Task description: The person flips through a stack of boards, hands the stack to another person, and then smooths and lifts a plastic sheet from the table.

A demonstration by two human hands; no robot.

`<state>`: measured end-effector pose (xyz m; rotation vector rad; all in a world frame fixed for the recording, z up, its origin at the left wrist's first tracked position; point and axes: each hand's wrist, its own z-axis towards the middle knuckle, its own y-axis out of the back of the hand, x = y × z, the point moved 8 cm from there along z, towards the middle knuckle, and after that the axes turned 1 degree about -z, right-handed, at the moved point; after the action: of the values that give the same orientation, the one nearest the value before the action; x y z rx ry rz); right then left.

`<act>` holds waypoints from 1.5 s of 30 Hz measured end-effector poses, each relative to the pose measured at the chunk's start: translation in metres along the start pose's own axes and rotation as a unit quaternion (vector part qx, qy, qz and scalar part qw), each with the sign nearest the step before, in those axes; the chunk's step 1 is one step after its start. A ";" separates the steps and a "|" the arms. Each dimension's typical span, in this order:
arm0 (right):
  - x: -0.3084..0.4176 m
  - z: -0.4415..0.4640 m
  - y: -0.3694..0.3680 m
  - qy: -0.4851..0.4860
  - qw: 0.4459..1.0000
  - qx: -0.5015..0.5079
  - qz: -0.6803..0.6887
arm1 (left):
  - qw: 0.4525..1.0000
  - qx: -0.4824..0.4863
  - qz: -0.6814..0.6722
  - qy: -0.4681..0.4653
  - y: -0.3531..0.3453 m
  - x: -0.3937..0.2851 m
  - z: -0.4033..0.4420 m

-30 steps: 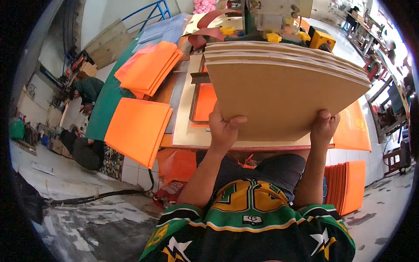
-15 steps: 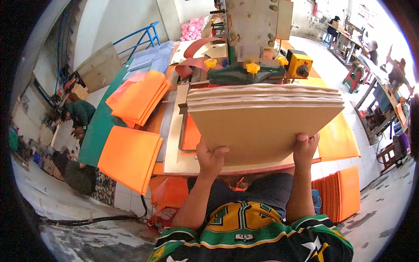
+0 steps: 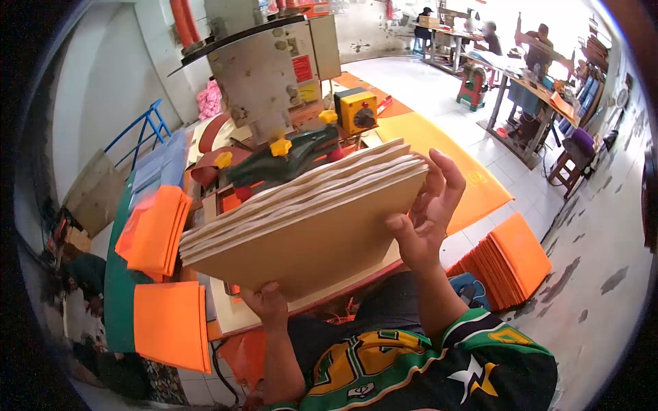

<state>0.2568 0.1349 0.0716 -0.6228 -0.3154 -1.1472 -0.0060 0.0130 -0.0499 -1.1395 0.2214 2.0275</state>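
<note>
A: Above the cream-topped worktop, what are you holding differently?
B: You are tilting the board stack, its left end sitting lower than its right.
A: Your hands?
B: Your left hand is pinching the lower edge; your right hand, shifting from there to the right side, is spreading its fingers, apparently leaving the left bearing more weight.

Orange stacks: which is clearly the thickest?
The far-right stack, past the right forearm: its side shows many packed layers. The front-left stack and rear-left stack, both left of the held boards, show only a few.
</note>
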 end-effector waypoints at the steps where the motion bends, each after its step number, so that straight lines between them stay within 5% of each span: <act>1: 0.007 0.003 -0.001 0.022 0.999 0.014 -0.035 | 0.999 -0.032 -0.005 -0.008 -0.004 -0.010 0.001; 4: 0.020 0.008 -0.004 0.068 0.993 0.068 -0.063 | 0.999 -0.044 -0.011 -0.020 -0.003 -0.007 0.001; 16: 0.033 0.003 -0.004 0.090 0.992 0.056 -0.070 | 1.000 0.007 -0.005 -0.009 -0.001 -0.001 0.000; 24: 0.028 0.002 -0.008 0.070 0.993 0.042 0.087 | 1.000 -0.013 0.017 -0.012 0.005 0.009 -0.002; 34: 0.028 0.001 0.000 0.122 0.991 0.031 0.041 | 0.999 -0.027 0.025 -0.011 0.009 0.010 -0.005; 40: 0.017 0.008 -0.002 0.043 0.998 -0.001 0.043 | 0.999 -0.027 0.032 -0.034 0.008 0.011 -0.003; 45: -0.022 0.002 -0.005 -0.116 0.988 0.074 0.068 | 0.998 0.008 0.048 -0.038 0.002 0.007 0.002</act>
<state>0.2434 0.1511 0.0625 -0.6378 -0.5430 -0.9131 -0.0102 0.0163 -0.0546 -1.0571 0.2586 2.1461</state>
